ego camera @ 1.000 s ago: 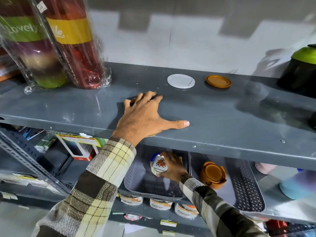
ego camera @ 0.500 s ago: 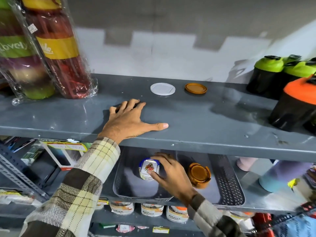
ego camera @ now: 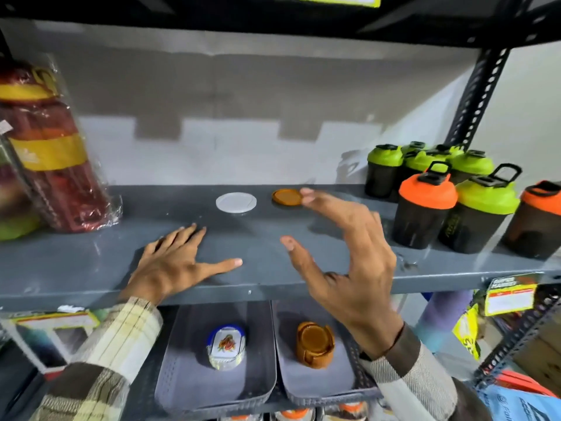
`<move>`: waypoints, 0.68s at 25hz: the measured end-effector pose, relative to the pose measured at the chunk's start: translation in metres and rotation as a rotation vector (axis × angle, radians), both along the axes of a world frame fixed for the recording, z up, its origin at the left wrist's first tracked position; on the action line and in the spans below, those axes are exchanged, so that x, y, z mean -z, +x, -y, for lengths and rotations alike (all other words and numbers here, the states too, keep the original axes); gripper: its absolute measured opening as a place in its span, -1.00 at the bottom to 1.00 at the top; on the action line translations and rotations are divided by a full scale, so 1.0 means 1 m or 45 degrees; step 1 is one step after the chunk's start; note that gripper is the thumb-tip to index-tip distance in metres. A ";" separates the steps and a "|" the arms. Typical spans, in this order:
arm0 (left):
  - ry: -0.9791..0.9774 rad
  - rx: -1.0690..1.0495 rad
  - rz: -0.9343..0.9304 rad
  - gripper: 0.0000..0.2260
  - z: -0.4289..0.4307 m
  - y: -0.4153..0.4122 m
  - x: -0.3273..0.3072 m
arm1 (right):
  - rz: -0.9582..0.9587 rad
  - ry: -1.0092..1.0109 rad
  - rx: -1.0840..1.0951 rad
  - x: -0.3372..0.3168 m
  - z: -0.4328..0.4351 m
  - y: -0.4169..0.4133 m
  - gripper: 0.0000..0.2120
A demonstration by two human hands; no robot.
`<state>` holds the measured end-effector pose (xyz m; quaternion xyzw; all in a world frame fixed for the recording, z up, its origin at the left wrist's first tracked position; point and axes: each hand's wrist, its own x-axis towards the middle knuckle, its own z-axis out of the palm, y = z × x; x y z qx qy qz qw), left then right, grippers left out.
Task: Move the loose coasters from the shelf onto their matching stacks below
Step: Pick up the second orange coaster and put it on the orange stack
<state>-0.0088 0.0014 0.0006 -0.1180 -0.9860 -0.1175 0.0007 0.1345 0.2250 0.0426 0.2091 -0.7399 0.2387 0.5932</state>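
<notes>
two loose coasters lie flat toward the back of the grey metal shelf (ego camera: pixel 91 262). the orange coaster (ego camera: pixel 287 196) is a small round disc with a raised rim, amber-brown in tone. just to its left, apart from it, sits the white coaster (ego camera: pixel 236 202), round, pale and plain on top, with a thin clear edge.

the right hand (ego camera: pixel 346 268) is raised above the shelf, spread wide and holding nothing; its longest fingertips sit by the orange coaster's right edge, though whether they touch it cannot be told through the blur. the left hand (ego camera: pixel 176 262) lies palm down on the front part of the shelf, fingers splayed, thumb stretched to the right, gripping nothing. both wrists wear plaid sleeves.

on the level below, two grey perforated trays stand side by side. the left tray (ego camera: pixel 170 375) holds a white stack (ego camera: pixel 226 347) with a blue rim and a floral print on top. the right tray (ego camera: pixel 352 360) holds an orange stack (ego camera: pixel 315 343) sitting in a matching amber holder.

on the upper shelf, wrapped red bottles (ego camera: pixel 51 159) lean at the far left, and shaker bottles (ego camera: pixel 431 189) with green and orange lids crowd the right end.
</notes>
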 end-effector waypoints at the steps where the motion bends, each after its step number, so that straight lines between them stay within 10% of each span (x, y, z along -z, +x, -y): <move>1: -0.005 -0.003 -0.014 0.26 0.000 -0.001 0.000 | 0.024 0.001 0.035 -0.007 -0.004 -0.006 -0.57; 7: -0.046 0.005 -0.065 0.27 0.000 -0.003 0.002 | 0.479 0.083 0.254 -0.012 -0.021 -0.053 -0.09; 17: -0.016 0.001 -0.093 0.20 0.002 -0.003 0.005 | 1.087 0.124 0.349 0.007 -0.055 -0.173 -0.04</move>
